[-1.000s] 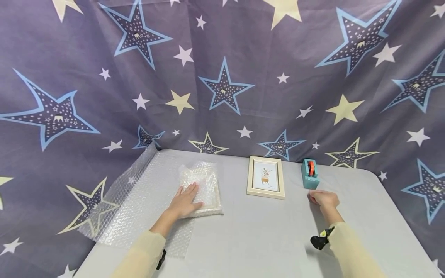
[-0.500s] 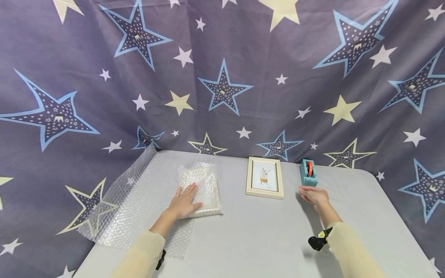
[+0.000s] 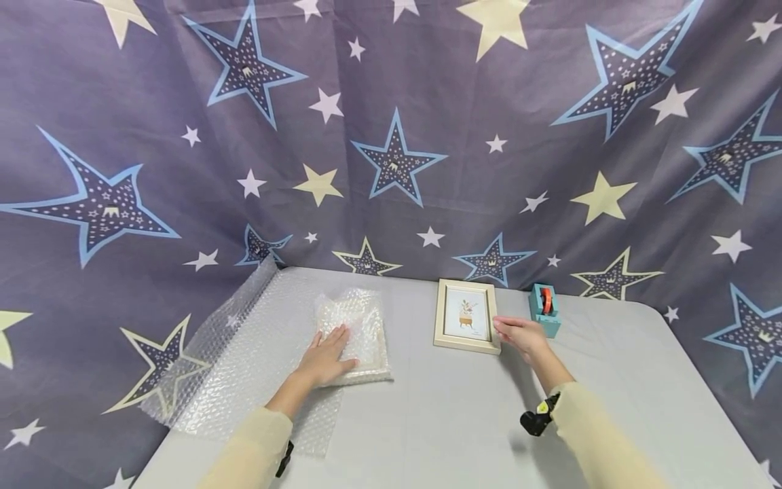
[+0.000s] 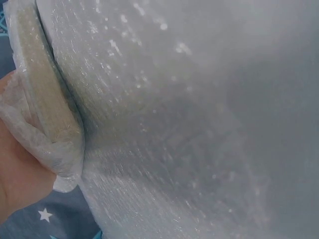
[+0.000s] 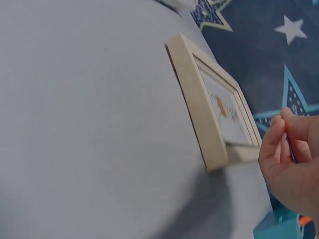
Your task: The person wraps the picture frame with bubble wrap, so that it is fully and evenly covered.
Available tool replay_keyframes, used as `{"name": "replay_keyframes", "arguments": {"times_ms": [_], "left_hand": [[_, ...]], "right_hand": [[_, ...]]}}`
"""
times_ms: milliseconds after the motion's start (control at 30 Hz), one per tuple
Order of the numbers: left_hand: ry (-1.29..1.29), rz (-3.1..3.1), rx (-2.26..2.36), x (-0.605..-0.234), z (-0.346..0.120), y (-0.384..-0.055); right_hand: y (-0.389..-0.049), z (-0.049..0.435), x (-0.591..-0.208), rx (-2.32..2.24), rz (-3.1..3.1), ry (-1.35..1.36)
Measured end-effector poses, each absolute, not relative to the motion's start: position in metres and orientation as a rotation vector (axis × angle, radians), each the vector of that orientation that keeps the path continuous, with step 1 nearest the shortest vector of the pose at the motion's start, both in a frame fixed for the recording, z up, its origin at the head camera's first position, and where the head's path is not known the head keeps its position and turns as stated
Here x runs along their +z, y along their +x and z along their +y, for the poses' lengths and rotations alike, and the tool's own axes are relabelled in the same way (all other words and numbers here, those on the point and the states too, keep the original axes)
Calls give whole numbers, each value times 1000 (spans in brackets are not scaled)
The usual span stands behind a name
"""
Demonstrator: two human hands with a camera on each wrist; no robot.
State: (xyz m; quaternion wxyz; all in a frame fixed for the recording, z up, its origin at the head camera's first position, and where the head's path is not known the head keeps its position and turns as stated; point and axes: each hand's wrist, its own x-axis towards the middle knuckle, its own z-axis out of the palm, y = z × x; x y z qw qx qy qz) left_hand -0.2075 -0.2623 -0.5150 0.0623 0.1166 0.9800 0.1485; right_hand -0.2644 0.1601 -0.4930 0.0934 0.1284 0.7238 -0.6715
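My left hand (image 3: 325,356) rests with spread fingers on a flat rectangular package wrapped in bubble wrap (image 3: 366,333), left of the table's middle. A beige frame edge (image 4: 47,79) shows through the wrap in the left wrist view. My right hand (image 3: 520,334) is raised over the right edge of a cream picture frame (image 3: 467,343) and overlaps it in the head view. Thumb and fingertips (image 5: 286,113) press together; I cannot tell whether something thin lies between them. The frame lies face up and holds a print of a plant in an orange pot.
A teal tape dispenser (image 3: 544,309) with an orange-red reel stands at the back right. Loose bubble wrap (image 3: 238,370) spreads beneath the package and rises at the left against the star-patterned curtain (image 3: 391,81). The grey table (image 3: 421,421) meets that curtain at the back.
My right hand has moved left from just in front of the tape dispenser to the picture frame's right edge. My left hand has stayed on the package.
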Motion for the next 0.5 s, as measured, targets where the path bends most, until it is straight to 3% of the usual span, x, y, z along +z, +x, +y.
{"name": "replay_keyframes", "arguments": {"times_ms": [500], "left_hand": [[354,2974,458,-511,-261,-205]], "right_hand": [[-277,103,-487,-1855,2222,24]]}}
